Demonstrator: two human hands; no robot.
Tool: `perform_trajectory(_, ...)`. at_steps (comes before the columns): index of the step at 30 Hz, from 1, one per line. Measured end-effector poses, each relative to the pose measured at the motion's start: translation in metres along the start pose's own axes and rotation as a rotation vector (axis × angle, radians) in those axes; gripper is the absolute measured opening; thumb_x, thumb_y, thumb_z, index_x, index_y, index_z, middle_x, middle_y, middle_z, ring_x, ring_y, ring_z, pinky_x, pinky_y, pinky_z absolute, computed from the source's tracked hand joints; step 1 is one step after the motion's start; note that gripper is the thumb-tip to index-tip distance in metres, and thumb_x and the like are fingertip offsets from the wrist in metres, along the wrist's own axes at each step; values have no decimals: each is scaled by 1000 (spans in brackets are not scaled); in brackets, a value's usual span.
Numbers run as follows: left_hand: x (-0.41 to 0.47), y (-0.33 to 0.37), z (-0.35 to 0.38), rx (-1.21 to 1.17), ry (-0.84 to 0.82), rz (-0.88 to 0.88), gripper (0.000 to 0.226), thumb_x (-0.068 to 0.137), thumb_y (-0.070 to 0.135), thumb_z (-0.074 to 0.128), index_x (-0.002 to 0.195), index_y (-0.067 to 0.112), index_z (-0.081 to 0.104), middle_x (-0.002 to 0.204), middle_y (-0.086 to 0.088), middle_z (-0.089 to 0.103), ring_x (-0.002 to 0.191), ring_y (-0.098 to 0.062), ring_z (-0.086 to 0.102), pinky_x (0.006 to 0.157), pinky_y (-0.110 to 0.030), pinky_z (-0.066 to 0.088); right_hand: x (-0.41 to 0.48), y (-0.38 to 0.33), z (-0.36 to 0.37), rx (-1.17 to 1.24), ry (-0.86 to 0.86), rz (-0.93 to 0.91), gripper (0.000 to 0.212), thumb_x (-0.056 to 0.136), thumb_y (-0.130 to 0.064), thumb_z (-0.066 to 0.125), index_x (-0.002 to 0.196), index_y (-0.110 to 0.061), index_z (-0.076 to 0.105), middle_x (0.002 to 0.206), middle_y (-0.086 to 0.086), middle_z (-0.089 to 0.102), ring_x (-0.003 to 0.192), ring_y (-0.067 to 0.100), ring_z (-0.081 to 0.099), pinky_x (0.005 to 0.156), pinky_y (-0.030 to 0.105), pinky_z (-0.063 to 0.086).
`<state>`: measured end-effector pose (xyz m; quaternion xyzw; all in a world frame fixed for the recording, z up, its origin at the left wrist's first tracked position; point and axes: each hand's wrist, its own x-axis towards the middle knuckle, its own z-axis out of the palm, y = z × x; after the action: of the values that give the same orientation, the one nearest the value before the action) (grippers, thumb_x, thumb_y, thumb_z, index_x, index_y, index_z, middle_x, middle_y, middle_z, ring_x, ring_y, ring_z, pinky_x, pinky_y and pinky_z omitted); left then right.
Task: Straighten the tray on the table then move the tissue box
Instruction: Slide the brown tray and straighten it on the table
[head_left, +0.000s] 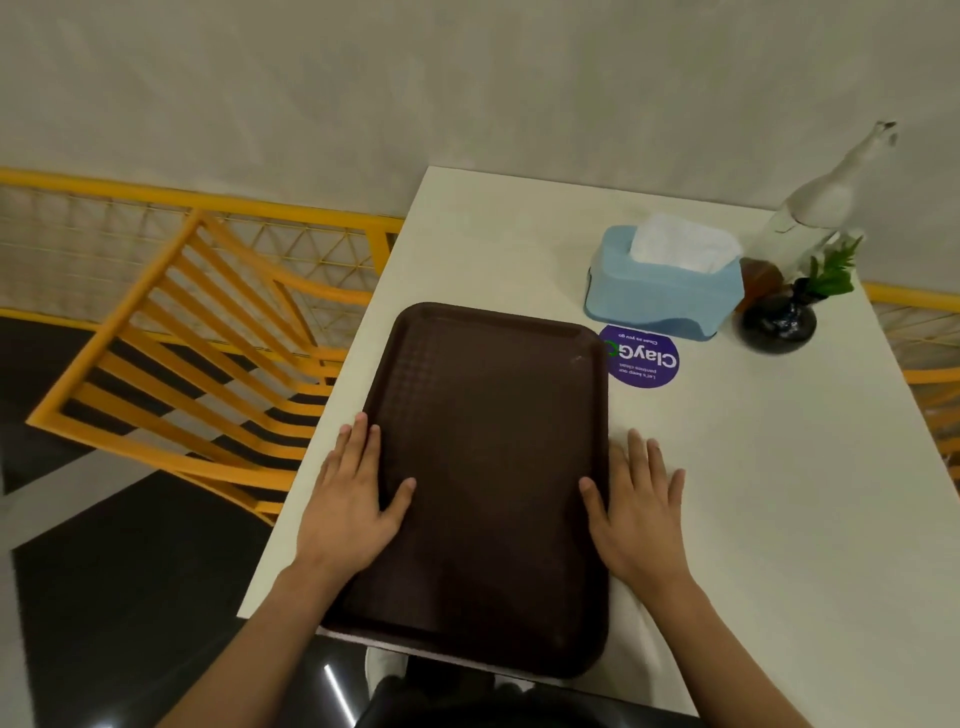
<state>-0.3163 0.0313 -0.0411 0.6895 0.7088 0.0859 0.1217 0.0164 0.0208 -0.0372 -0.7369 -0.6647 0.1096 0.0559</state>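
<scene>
A dark brown tray (488, 467) lies on the white table (753, 493), its near edge hanging slightly over the table's front edge. My left hand (353, 499) grips the tray's left rim, thumb on its surface. On the tray's right rim my right hand (639, 514) holds the same way, fingers spread on the table. A light blue tissue box (660, 291) with white tissue sticking up stands behind the tray's far right corner, apart from it.
A round purple sticker (644, 358) lies between tray and tissue box. A dark vase with a green sprig (784, 317), a brown jar and a clear bottle (810, 213) stand at the far right. An orange chair (176, 364) and railing are left of the table.
</scene>
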Motion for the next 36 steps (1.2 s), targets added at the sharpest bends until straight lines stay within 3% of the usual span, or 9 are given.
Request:
perform_trajectory(10,68,-49,-30,-84,-116,101,86,97,59,47,163,19,8,171,-1,-5,156,-21,1,125,-40,17,52,-53,-1,98,26,53,63,105,-51,34,154,-12,33,164,12,27,153,33,15,123,52,17)
perform_trajectory(13,70,-60,-33,-101,-83,153,83,99,56,46,163,19,9,171,-4,-2,155,-26,11,123,-43,24,46,-61,-2,141,94,68,63,105,-50,37,154,-11,32,163,12,28,151,32,21,121,47,21)
perform_trajectory(17,62,-67,-28,-142,-78,133,80,101,55,41,162,16,5,171,-4,-2,155,-26,11,124,-44,21,22,-73,8,202,103,108,62,105,-45,43,157,-14,28,162,9,32,147,29,30,117,44,29)
perform_trajectory(22,50,-68,-19,-131,-4,168,84,101,54,39,162,13,-3,170,-8,3,156,-23,4,125,-40,11,-4,-73,20,173,124,156,58,107,-34,40,158,-13,25,161,9,35,149,29,28,120,57,19)
perform_trajectory(27,51,-65,-13,-87,-14,155,85,101,58,33,161,14,-6,170,-8,-1,155,-23,-3,124,-41,5,-11,-66,20,136,51,180,67,105,-52,27,162,-21,9,168,4,19,154,28,12,121,57,5)
perform_trajectory(36,72,-48,-10,-92,-26,142,84,101,58,34,161,13,-3,170,-8,5,156,-24,0,125,-42,7,17,-50,14,70,-64,196,75,99,-68,18,160,-32,-8,170,0,2,155,30,1,120,61,1)
